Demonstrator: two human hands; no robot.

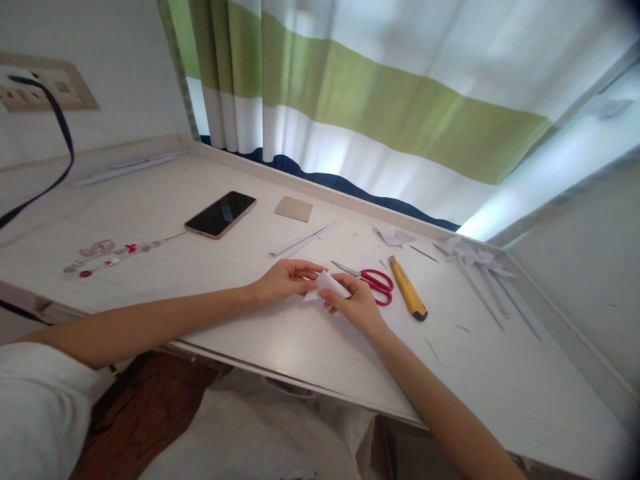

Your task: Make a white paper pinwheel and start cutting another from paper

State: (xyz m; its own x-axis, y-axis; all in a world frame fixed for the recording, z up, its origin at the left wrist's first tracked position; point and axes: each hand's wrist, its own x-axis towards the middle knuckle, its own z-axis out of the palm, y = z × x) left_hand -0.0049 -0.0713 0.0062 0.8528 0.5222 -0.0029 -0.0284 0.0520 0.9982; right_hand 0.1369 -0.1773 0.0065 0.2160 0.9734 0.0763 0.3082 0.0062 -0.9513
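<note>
Between my two hands is a small folded piece of white paper (334,285), held just above the table near its front edge. My left hand (285,281) pinches the paper's left side between thumb and fingers. On the other side, my right hand (357,300) grips it with the thumb on top; some of its fingers are hidden behind the paper. Red-handled scissors (379,287) lie just beyond my right hand, blades pointing left. A yellow utility knife (407,288) rests to the right of them.
A phone (221,214) with a beaded strap (131,249) lies at the left. Behind my hands are a beige card (294,209) and narrow paper strips (303,240). Folded paper pinwheel shapes on sticks (477,260) lie at the right, below the curtain (360,87).
</note>
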